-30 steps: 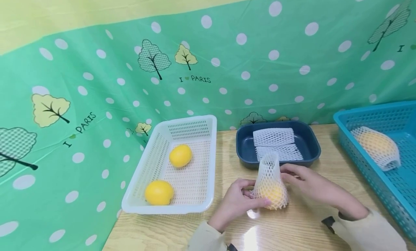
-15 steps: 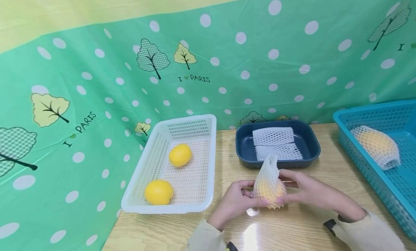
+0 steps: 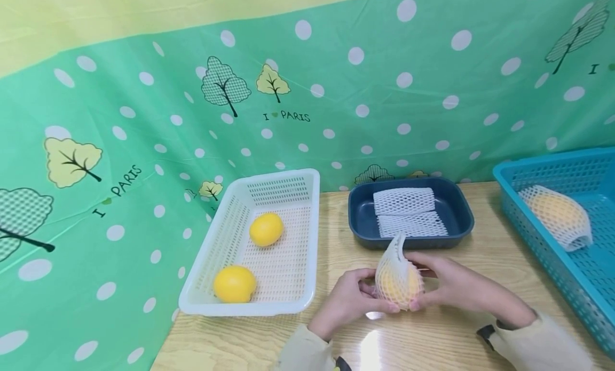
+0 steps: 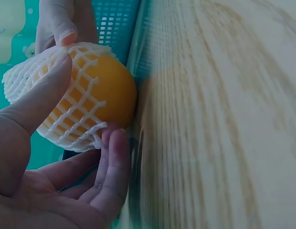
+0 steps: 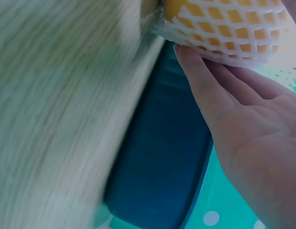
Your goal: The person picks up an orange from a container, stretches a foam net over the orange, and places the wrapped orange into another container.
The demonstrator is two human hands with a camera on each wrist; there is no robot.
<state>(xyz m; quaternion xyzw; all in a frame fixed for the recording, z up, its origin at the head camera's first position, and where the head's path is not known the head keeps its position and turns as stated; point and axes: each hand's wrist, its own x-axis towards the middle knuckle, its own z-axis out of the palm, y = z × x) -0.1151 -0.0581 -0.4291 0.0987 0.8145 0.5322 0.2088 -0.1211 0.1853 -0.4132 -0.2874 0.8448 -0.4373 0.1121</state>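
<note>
On the table between the hands stands a yellow fruit (image 3: 400,286), shaped like a lemon, inside a white foam net sleeve (image 3: 396,257). The sleeve's narrow upper end sticks up past the fruit. My left hand (image 3: 348,298) grips the netted fruit from the left, thumb in front and fingers behind. From the right my right hand (image 3: 447,284) holds it the same way, its thumb near the left one. In the left wrist view the bare end of the fruit (image 4: 117,93) shows beyond the net's edge, close to the tabletop. Fingers (image 5: 198,71) touch the net's side in the right wrist view.
A white basket (image 3: 312,253) on the left holds two yellow fruits. Behind the hands, a dark blue tray (image 3: 458,213) contains folded foam nets (image 3: 405,202). At the right, a blue basket (image 3: 533,237) holds a netted fruit (image 3: 557,216). A green polka-dot cloth hangs behind.
My right hand has come from the sleeve's upper part down onto the fruit's right side. The net has slid lower, and its top has narrowed and folded. The left hand has barely moved.
</note>
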